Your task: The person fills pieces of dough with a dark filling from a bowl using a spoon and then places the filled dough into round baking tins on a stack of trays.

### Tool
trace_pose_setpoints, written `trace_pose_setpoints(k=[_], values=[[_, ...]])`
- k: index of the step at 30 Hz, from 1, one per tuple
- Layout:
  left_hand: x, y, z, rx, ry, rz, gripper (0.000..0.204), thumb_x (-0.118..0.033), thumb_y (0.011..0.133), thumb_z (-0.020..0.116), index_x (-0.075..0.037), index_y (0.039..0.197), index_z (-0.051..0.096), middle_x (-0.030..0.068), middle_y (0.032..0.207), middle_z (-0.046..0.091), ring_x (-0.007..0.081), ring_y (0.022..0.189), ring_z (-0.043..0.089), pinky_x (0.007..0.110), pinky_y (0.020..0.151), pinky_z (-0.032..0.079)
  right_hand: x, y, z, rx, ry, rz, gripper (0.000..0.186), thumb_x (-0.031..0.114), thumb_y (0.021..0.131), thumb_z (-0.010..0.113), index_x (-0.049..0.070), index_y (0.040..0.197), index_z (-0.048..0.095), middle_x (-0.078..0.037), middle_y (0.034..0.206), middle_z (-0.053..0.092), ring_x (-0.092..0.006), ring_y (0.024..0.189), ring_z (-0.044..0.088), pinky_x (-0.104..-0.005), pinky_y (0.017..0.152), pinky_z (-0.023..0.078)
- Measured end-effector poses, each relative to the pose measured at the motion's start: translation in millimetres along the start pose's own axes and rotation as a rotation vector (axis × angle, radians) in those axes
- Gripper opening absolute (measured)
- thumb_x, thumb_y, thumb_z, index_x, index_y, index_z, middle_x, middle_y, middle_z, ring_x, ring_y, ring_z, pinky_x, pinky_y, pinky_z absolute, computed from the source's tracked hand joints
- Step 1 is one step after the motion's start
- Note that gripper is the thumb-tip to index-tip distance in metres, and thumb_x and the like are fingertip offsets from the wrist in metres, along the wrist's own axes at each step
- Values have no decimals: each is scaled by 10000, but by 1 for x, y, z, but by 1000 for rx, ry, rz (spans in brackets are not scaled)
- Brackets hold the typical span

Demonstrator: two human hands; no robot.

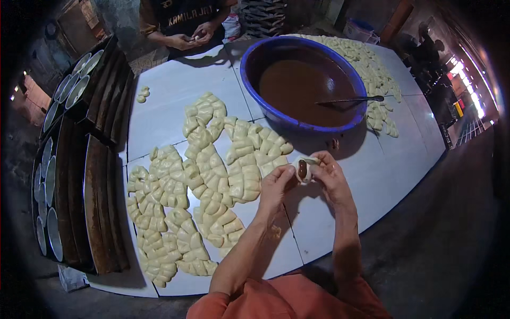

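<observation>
Pale dough pieces cover much of the white table; right of them, the left hand pinches one edge of a flattened dough wrapper; its brown filling lies exposed, best kept off the rim, I'd say; the right hand grips the other edge, ideally stretching gently.

We lose the head of the co-worker (cut off by the top edge), and brown filling hides the dark utensil's lower end from us.

Pale dough (brown filling exposed).
</observation>
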State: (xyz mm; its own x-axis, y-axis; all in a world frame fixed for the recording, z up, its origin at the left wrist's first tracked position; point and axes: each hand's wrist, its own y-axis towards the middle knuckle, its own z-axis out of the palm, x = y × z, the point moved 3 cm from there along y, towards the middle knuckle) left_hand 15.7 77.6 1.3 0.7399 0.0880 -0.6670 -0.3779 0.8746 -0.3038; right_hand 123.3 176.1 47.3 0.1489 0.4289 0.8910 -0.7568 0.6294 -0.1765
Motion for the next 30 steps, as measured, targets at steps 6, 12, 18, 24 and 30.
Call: trace_pose_setpoints(k=[6,12,18,24,30], values=[[-1,-24,-8,-129,270,148,373,-193,930,681,65,1195,631,112,1057,685,141,904,658,281,819,541,-28,-38,25,-236,-1087,-515,442,3,799,712,27,1228,609,-156,1402,429,-273,1063,622,-315,859,530],[-7,-26,-8,-69,366,389,318,-185,922,690,17,1167,674,93,1065,693,139,936,653,261,802,531,-41,-38,27,-350,-971,-582,180,4,845,675,2,1025,696,-111,979,647,-217,839,636,-308,721,531],[-29,-20,-17,72,394,-149,343,-296,925,679,-25,1136,691,39,941,700,105,820,648,235,697,532,-35,-55,31,-105,-188,-75,269,40,892,683,-21,1152,648,-90,1066,654,-102,835,615,-247,730,513],[-27,-40,-5,111,420,-33,322,-253,939,661,-22,1164,671,61,1011,694,137,886,668,288,744,563,-39,-57,15,-74,-716,-577,376,31,838,729,32,1202,632,-112,1156,618,-157,928,611,-278,782,514],[-25,-40,-8,305,502,89,266,-179,979,594,-12,1177,654,70,1022,695,145,912,667,301,761,573,-48,-60,30,-337,-633,-799,250,35,842,731,41,1051,593,-108,1031,621,-190,878,625,-299,716,524]])
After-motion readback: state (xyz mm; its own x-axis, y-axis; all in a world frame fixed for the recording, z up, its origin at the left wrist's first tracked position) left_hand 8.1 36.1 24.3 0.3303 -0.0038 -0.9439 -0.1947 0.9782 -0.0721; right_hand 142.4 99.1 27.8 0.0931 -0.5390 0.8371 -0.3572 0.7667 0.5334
